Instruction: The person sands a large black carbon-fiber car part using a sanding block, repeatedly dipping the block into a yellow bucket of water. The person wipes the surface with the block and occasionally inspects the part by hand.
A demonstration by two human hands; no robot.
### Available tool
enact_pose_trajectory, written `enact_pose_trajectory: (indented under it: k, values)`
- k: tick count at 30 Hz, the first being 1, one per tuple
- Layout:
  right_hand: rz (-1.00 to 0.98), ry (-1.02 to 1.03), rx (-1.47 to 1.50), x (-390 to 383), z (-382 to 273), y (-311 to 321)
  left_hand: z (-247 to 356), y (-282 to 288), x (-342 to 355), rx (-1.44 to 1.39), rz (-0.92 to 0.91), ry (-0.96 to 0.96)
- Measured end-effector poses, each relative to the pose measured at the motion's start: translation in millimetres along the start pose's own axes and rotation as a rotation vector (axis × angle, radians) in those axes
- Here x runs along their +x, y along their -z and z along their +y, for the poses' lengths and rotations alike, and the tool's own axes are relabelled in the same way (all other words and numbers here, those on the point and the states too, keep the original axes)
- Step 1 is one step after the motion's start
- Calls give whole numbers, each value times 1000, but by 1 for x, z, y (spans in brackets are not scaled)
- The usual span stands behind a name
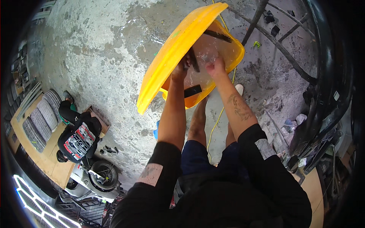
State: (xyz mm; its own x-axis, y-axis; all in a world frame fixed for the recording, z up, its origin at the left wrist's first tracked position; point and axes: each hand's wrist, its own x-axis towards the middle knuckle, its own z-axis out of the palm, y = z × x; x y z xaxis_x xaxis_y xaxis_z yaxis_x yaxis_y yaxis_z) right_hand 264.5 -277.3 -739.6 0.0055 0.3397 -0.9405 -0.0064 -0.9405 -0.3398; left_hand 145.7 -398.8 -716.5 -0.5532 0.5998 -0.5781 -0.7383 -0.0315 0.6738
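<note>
In front of me is a large yellow plastic shell (178, 49), its long curved side raised on the left and its greyish inner face toward me. Black strips (192, 91) sit along that inner face. My left hand (181, 67) reaches in beneath the raised side, next to a dark strip (194, 60); shadow hides most of its fingers. Near the shell's right rim, my right hand (216, 67) is over the inner face with fingers curled closed. Whatever those fingers may pinch is too small to make out.
A yellow cord (216, 127) runs along the stained concrete floor (110, 49) between my legs. Dark metal bars (279, 43) and a black curved panel (323, 102) stand at right. At left, a crouching person (80, 133) is near tyres (42, 117) and a scooter (100, 176).
</note>
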Motion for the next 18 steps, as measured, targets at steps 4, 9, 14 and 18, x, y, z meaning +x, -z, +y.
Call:
enact_pose_trajectory:
  k: [4,9,14,18]
  values:
    - [-530,-6,197,-57,-13,-4,33,-72,-55,65,-181,176]
    - [-338,373,-124,-64,-23,-3,43,-70,-38,162,18,57]
    - [-435,468,-318,-25,-60,37,7,-85,11,37,-105,274]
    - [-315,307,-311,-80,-48,20,-17,-43,25,-25,49,223]
